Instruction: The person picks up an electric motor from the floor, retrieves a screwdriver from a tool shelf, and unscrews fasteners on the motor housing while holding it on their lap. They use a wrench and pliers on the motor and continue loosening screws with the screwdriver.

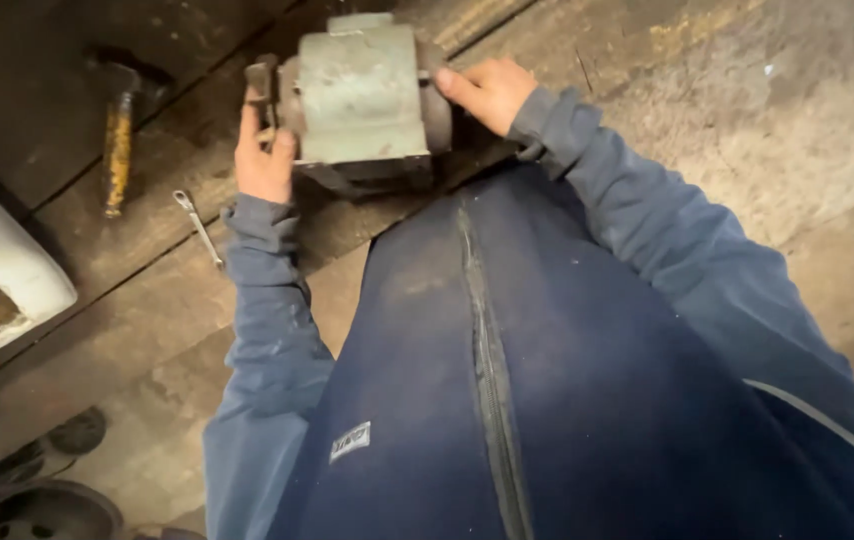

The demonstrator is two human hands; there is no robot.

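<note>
You are in a garage-type workshop: a stained, gritty concrete floor (747, 120), a rusty yellow-handled hammer (119, 140) and a small steel spanner (197, 226) lying loose on it, and dark round metal wheel parts (42, 505) near your dirty blue overalls (507, 400).

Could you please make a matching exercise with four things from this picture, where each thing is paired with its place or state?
Column one:
1. hammer
2. wrench
3. metal part
4. left hand

Column two:
A. small and silver, lying on the floor beside the left sleeve
B. grey, held between both hands
C. grips the left end of the grey piece
D. yellow handle, lying on the floor at upper left

Pairs: 1-D, 2-A, 3-B, 4-C
</note>
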